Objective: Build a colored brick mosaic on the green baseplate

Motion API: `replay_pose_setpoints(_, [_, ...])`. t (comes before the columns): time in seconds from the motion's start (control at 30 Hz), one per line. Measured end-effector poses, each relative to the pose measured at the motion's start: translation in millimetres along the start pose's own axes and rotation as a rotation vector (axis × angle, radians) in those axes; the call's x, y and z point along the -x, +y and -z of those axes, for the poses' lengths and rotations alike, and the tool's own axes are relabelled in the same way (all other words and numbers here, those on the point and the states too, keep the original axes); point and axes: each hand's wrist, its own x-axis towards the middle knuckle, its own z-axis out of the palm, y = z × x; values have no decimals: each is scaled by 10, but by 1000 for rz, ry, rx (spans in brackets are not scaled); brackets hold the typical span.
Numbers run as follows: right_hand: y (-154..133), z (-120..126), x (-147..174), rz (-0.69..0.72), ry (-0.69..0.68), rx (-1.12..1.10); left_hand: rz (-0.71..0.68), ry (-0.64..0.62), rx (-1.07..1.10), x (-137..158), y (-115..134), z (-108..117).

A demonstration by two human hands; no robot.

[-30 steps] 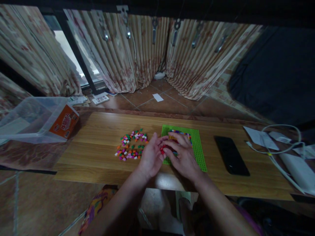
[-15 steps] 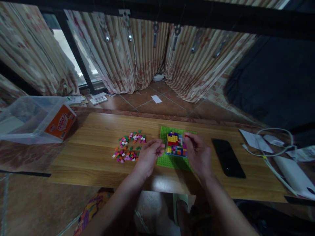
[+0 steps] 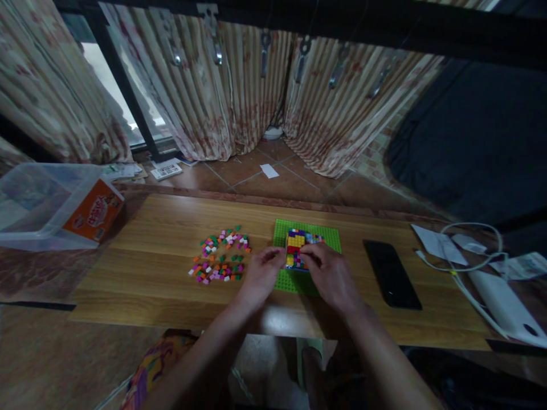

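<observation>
- The right hand (image 3: 331, 273) bends over the brick panel (image 3: 294, 241), its thumb and forefinger drawn close together above the studs; whether a small brick sits between them, I cannot tell.
- The left hand (image 3: 261, 276) is half curled at the panel's left edge, thumb near the forefinger (too blurred to say whether these fingers grip anything or touch the panel).
- The brick panel lies directly under and just beyond the right fingertips, on the green baseplate (image 3: 282, 282), whose bare studs show on the near and far sides of the fingers.
- As for progress, the part of the panel not covered by the right hand looks closely filled with yellow, red, purple and other colours, so I judge much of it done; the hidden part cannot be judged.
- Many loose bricks (image 3: 219, 274), in orange, pink, green and white, lie left of the left fingers, unplaced.
- A black phone (image 3: 391, 273) rests well right of the right fingers.
</observation>
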Motion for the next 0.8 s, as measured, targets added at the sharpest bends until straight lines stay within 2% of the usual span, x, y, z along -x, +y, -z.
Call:
replay_pose_setpoints(0.13, [26, -49, -12, 75, -5, 58, -15, -31, -64, -14, -25, -2])
replay_pose_setpoints(0.27, [12, -115, -14, 83, 25, 120, -38, -36, -139, -44, -50, -2])
replay_pose_setpoints(0.57, [-19, -163, 25, 8, 119, 114, -67, -22, -202, -69, -106, -5])
replay_pose_setpoints(0.8, [15, -100, 64, -103, 150, 2, -66, -18, -243, -51, -97, -18])
